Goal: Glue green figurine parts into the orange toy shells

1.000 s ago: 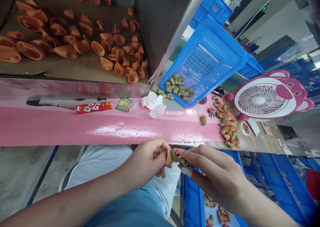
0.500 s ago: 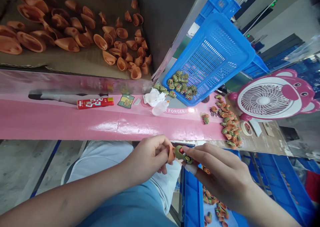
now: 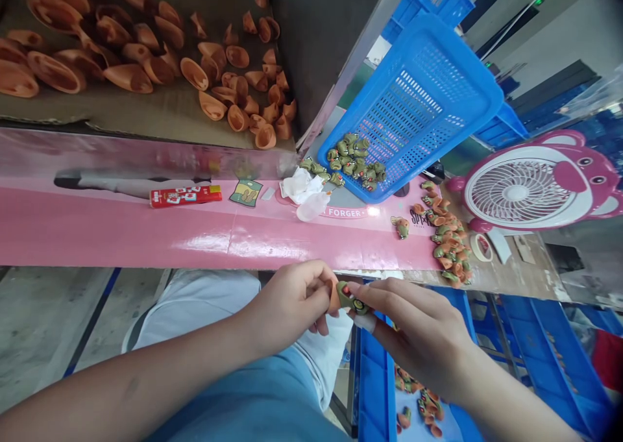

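— What do we have nearest to us?
— Our left hand is mostly closed, its fingers curled in a pinch on a small orange piece. Our right hand is partly closed, thumb and fingertips gripping a green piece with a red spot; something white covers the thumb tip.
— Do the two pieces touch?
— Yes, we see them end to end, over our lap, just off the near edge of the pink table cover.
— And low on the right?
— A blue tray below the table, with orange and green pieces in it.
— What lies on the table?
— On the right we have a pile of orange and green pieces, with a tape roll just beside it. On the left lies a red packet; nearer the middle, a crumpled white tissue.
— Farther off?
— We see a tilted blue basket with green figures at its near end, a pink fan to the right, and a cardboard box of loose orange cups far left.
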`<state>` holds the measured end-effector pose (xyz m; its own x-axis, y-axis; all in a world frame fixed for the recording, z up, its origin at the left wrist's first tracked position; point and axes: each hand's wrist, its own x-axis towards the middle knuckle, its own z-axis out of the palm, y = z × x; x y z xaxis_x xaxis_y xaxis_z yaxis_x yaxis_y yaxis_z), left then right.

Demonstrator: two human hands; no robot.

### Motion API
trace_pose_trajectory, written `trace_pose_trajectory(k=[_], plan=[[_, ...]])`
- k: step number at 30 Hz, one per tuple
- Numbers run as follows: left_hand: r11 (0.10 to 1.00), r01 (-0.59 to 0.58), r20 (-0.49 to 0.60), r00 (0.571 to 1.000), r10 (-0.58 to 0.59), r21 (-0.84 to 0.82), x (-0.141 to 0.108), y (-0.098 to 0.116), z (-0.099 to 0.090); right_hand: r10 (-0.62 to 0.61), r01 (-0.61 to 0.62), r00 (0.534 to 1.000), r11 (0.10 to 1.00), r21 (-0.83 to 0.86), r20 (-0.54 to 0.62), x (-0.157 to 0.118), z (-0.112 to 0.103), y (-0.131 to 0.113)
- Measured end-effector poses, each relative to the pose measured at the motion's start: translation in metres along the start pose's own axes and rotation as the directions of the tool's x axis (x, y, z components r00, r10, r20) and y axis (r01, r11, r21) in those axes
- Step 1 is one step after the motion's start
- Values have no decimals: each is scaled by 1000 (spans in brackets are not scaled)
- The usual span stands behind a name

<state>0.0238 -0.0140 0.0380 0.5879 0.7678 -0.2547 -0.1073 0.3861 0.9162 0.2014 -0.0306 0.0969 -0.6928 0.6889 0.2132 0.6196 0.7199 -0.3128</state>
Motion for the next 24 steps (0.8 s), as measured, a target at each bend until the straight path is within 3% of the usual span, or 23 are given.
trace_pose_trajectory(k=[11, 17, 24], plan=[[1000, -5, -3, 1000, 5, 17, 3, -2, -2, 19, -15, 999, 997, 75, -49, -1, 6, 2], [998, -35, -7, 999, 35, -60, -6, 0, -4, 60, -50, 989, 996, 78, -138, -3, 8, 1], [1000, 2, 1, 1000, -2, -19, -9, -2, 7, 48, -31, 973, 997, 75, -225, -3, 13, -3]])
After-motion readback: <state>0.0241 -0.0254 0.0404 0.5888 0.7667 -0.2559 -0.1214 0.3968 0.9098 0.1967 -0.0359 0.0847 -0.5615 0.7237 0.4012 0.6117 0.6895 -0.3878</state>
